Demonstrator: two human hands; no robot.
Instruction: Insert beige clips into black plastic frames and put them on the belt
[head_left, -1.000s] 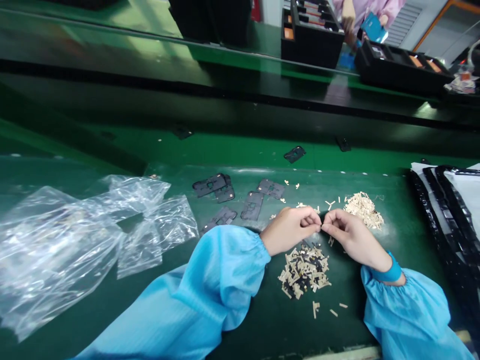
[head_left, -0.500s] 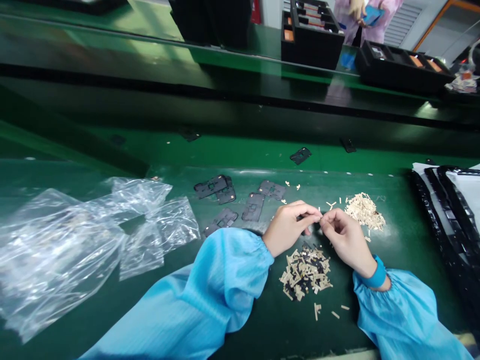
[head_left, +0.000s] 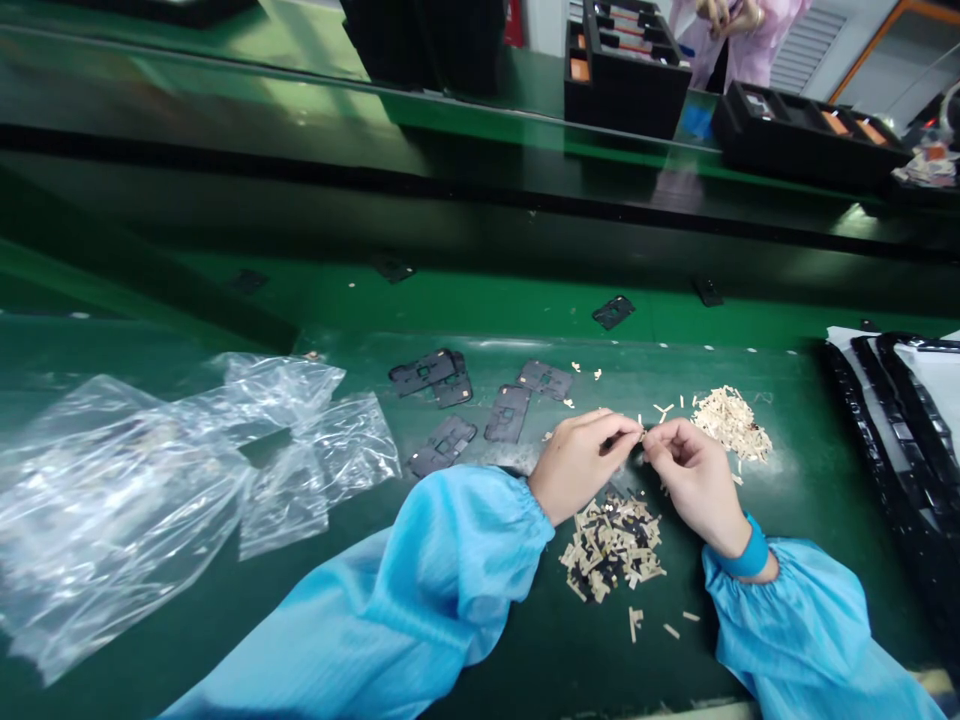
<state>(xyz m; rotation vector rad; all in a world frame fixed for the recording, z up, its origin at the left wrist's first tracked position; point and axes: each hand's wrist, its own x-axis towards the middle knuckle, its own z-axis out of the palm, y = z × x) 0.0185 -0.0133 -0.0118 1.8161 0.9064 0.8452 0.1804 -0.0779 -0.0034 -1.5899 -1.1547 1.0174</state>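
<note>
My left hand (head_left: 583, 458) and my right hand (head_left: 691, 478) meet fingertip to fingertip over the green work surface. Each is closed in a pinch; whatever sits between the fingers is too small to name. Just below them lies a pile of small beige and black pieces (head_left: 611, 548), with a few loose strips in front of it. Behind my right hand rests a second pile of pale beige pieces (head_left: 731, 424). Flat black plastic plates with cutouts (head_left: 507, 413) lie to the left of my left hand.
Clear plastic bags (head_left: 127, 500) spread over the left side. Black-edged packaging (head_left: 892, 430) stands at the right. Several black plates (head_left: 613, 312) lie on the moving-belt-like green strip behind. Black boxes (head_left: 626, 75) stand on the raised shelf; a person in pink (head_left: 739, 45) is beyond.
The black plates on the green strip behind have shifted slightly right. My hands stay pinched together, almost in place. The blue thing in the other person's hands is no longer seen there.
</note>
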